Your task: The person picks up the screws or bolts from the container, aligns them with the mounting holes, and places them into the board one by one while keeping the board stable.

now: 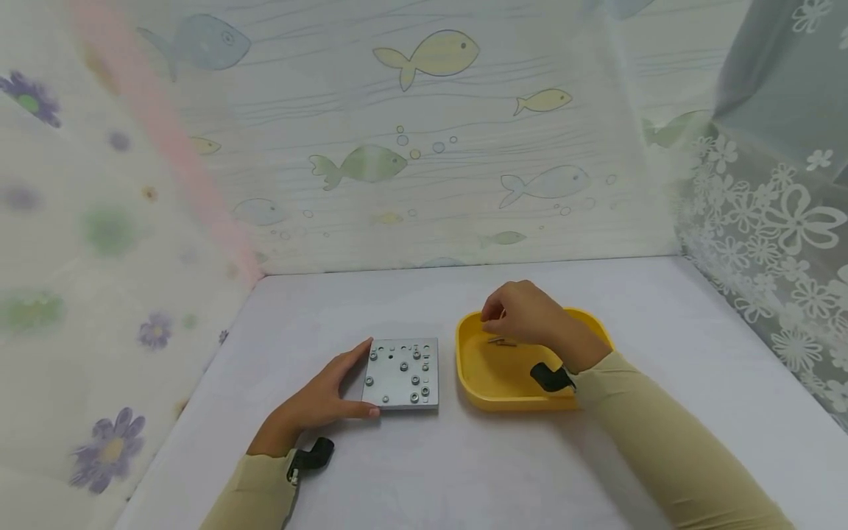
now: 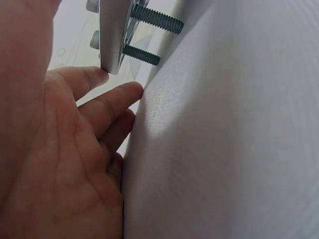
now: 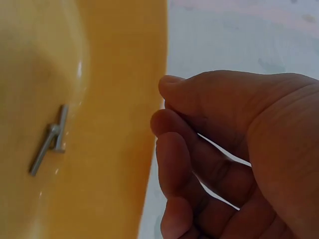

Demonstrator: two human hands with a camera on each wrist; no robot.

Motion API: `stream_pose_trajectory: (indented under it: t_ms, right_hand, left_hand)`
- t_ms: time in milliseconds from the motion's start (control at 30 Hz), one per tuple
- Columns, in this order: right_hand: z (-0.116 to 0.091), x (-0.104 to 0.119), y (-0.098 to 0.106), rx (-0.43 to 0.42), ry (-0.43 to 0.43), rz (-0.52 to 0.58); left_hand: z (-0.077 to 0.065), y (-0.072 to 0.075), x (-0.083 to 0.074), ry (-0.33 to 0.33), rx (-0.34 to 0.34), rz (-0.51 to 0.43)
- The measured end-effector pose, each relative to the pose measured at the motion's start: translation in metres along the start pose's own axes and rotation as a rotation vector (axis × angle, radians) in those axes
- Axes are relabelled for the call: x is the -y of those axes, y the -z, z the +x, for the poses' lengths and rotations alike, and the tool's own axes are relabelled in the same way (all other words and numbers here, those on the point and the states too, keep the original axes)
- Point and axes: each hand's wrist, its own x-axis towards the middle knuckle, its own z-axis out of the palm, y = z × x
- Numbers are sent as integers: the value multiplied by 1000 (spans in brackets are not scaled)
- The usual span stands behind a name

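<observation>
My left hand holds a square metal plate by its left side, index finger at the far corner and thumb at the near corner. Several socket-head bolts stand in the plate. In the left wrist view, two threaded bolt shanks stick out beneath the plate. My right hand is over the left far part of a yellow tray, its fingers loosely bent. Nothing shows between the thumb and fingers of that hand. Two loose bolts lie crossed on the tray floor.
The plate and tray stand side by side on a white-covered table. A fish-patterned curtain hangs behind the table, with patterned sheets at both sides. Black wrist cameras sit at both sleeves.
</observation>
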Motion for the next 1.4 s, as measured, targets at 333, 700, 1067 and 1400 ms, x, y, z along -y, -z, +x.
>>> stream_pose_trajectory:
  t_ms: [333,700,1067,1400]
  right_hand:
    - [0,-23,-3,55,-52,-36]
    - [0,-29,-12,129,-139,-87]
    - [1,-34,-22,127,-115,-157]
    - [0,-33,-22,127,-133,-162]
  left_hand:
    - [0,1,-1,16,8,11]
    - [-1,1,0,-6,4,-2]
    - [-1,1,-1,-4,-2,-2]
    - [-1,1,-1,19,5,6]
